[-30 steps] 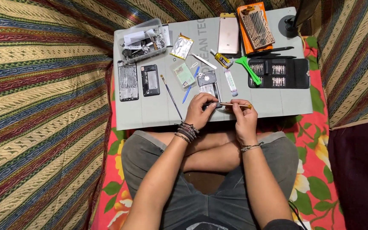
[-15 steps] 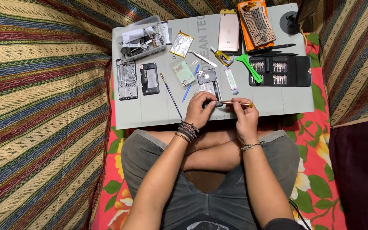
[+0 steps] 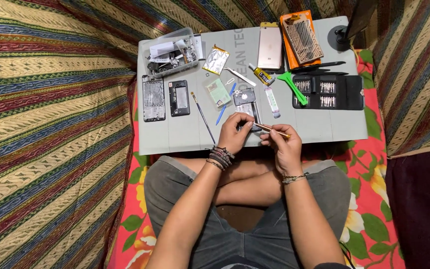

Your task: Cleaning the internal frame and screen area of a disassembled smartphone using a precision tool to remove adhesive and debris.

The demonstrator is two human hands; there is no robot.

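My right hand (image 3: 280, 144) grips a thin screwdriver (image 3: 272, 130) with an orange handle, its tip pointing left toward my left hand. My left hand (image 3: 236, 132) rests on the lower end of an opened phone body (image 3: 245, 100) that lies on the grey work mat (image 3: 190, 129), fingers curled over it. Both hands meet near the mat's front edge, above my crossed legs. Bracelets ring both wrists.
On the mat: two dismantled phone parts (image 3: 154, 100) at left, a clear parts tray (image 3: 172, 52), a silver battery (image 3: 216, 60), a rose-gold phone (image 3: 269, 47), an orange tool pack (image 3: 302, 37), a glue tube (image 3: 261, 74), a green pry tool (image 3: 292, 85), a black bit case (image 3: 329, 92), a thin brush (image 3: 203, 110).
The view has shifted slightly; my hands stay at the phone body with the screwdriver, barely moved.
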